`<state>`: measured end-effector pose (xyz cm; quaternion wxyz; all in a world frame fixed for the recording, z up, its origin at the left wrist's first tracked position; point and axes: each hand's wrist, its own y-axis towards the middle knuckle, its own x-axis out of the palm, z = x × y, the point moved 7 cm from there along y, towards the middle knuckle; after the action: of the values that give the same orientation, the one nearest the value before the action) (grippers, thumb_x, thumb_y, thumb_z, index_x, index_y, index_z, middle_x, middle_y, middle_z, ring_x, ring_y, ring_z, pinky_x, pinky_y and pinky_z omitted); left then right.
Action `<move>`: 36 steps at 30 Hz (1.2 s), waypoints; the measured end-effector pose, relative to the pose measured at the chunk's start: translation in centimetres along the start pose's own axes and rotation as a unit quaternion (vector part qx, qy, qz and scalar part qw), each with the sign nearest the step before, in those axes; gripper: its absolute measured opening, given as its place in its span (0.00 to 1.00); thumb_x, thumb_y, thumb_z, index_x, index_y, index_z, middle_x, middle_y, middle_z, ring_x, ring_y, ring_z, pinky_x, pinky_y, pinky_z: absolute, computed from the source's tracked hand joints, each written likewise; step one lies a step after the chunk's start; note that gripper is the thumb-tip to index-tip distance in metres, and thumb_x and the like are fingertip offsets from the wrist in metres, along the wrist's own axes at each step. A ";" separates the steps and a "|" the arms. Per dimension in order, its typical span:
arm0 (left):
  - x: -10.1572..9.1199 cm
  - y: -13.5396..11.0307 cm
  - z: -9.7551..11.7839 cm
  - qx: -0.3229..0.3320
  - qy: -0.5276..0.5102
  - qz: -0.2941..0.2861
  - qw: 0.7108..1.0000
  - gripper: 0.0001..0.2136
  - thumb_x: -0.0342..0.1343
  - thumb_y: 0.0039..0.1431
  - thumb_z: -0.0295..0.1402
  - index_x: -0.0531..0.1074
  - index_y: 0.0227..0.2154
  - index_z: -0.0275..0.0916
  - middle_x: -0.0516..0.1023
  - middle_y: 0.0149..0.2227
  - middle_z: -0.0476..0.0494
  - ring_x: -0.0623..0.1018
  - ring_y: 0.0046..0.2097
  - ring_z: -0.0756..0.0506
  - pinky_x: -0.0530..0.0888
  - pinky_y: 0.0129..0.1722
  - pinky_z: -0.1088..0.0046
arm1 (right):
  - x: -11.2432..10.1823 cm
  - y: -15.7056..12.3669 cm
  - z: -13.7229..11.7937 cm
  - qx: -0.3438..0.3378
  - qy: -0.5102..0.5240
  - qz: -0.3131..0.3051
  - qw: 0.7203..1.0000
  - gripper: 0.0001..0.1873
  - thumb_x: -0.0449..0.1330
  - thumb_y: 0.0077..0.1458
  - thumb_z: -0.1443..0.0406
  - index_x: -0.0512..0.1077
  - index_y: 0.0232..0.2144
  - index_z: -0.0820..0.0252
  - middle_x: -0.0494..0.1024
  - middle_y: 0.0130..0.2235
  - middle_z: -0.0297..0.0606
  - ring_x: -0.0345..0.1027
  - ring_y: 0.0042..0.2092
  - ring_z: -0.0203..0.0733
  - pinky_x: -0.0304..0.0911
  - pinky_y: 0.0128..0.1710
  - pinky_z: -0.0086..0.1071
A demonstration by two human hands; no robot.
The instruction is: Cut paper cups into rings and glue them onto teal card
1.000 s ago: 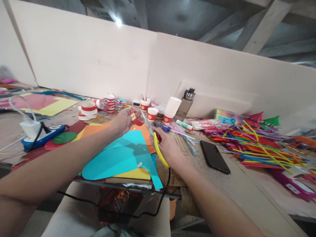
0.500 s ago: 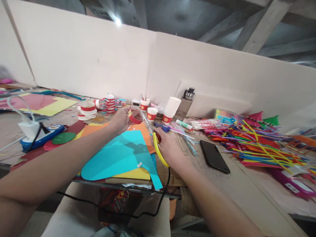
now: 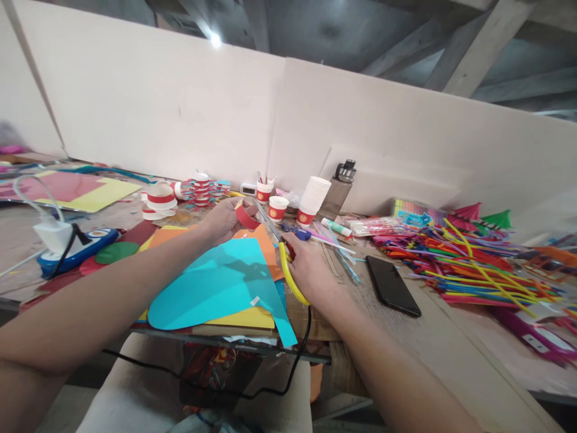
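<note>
My left hand (image 3: 220, 222) is closed on a curled red paper ring (image 3: 247, 218) with a pale edge, which looks like a strip of a paper cup. In my right hand (image 3: 306, 264) is a pair of scissors with a yellow handle (image 3: 288, 273); its metal blades point up and left, right beside the ring. Whether the blades touch the paper I cannot tell. Below both hands lies a sheet of cyan paper (image 3: 211, 282) over orange paper (image 3: 269, 251) and yellow paper (image 3: 243, 319). A small white scrap rests on the cyan sheet.
Behind the hands stand a single cup (image 3: 278, 210), a cup stack (image 3: 313, 201) and a bottle (image 3: 336, 195). Cut cup rings (image 3: 160, 201) sit at left, near a blue power strip (image 3: 81, 248). A phone (image 3: 392, 285) and many pipe cleaners (image 3: 478, 264) lie at right.
The red ring has turned slightly in my left hand, beside the scissor blades. Otherwise both hands stay almost in the same place.
</note>
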<state>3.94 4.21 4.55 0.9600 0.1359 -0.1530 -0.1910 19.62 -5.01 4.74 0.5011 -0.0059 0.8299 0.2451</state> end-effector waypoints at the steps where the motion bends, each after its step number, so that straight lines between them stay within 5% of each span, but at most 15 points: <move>1: -0.1 0.1 -0.1 -0.005 0.004 -0.010 1.000 0.13 0.69 0.45 0.34 0.71 0.22 0.34 0.73 0.27 0.47 0.72 0.29 0.53 0.69 0.28 0.79 | 0.0 0.0 0.0 0.005 -0.010 -0.002 1.000 0.14 0.54 0.59 0.68 0.74 0.46 0.56 0.81 0.36 0.39 0.68 0.32 0.41 0.51 0.30 0.30; 5: -0.1 0.3 0.0 -0.014 0.023 -0.032 0.999 0.15 0.69 0.47 0.39 0.71 0.21 0.34 0.73 0.27 0.47 0.71 0.28 0.52 0.70 0.28 0.77 | -0.1 0.1 0.0 0.015 -0.031 -0.005 0.999 0.14 0.55 0.58 0.69 0.74 0.44 0.56 0.82 0.36 0.39 0.68 0.33 0.41 0.50 0.31 0.30; 12: -0.2 -0.2 2.1 0.048 0.048 0.046 0.997 0.14 0.69 0.46 0.39 0.74 0.24 0.32 0.74 0.25 0.45 0.72 0.28 0.51 0.67 0.28 0.76 | 0.2 0.1 0.4 0.010 -0.038 0.003 0.999 0.14 0.56 0.58 0.68 0.74 0.45 0.56 0.81 0.37 0.40 0.69 0.36 0.42 0.52 0.32 0.30; 18: 0.9 -0.5 1.1 0.005 -0.007 -0.005 1.000 0.18 0.73 0.40 0.41 0.74 0.23 0.32 0.73 0.23 0.48 0.71 0.27 0.53 0.69 0.29 0.77 | 0.2 0.1 0.4 -0.003 -0.041 0.008 0.999 0.15 0.54 0.58 0.69 0.72 0.47 0.58 0.80 0.39 0.40 0.68 0.35 0.41 0.53 0.34 0.30; 28: 0.3 -0.1 0.6 0.011 0.023 -0.036 0.999 0.14 0.69 0.47 0.38 0.75 0.22 0.33 0.75 0.24 0.44 0.72 0.26 0.51 0.67 0.24 0.77 | -0.3 0.0 -0.1 0.006 -0.052 -0.007 0.999 0.15 0.54 0.58 0.67 0.74 0.46 0.57 0.81 0.35 0.40 0.68 0.31 0.41 0.49 0.29 0.31; 36: -0.1 -0.1 1.4 0.024 0.016 0.015 0.999 0.18 0.72 0.42 0.42 0.73 0.22 0.32 0.76 0.23 0.46 0.74 0.26 0.51 0.71 0.29 0.76 | -0.3 -0.1 0.1 0.003 -0.046 0.001 0.999 0.17 0.54 0.58 0.67 0.74 0.49 0.56 0.80 0.34 0.39 0.67 0.32 0.41 0.49 0.30 0.31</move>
<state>3.36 3.88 5.81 0.9616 0.1596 -0.1440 -0.1708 19.84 -5.09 4.89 0.5385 0.0080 0.8066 0.2436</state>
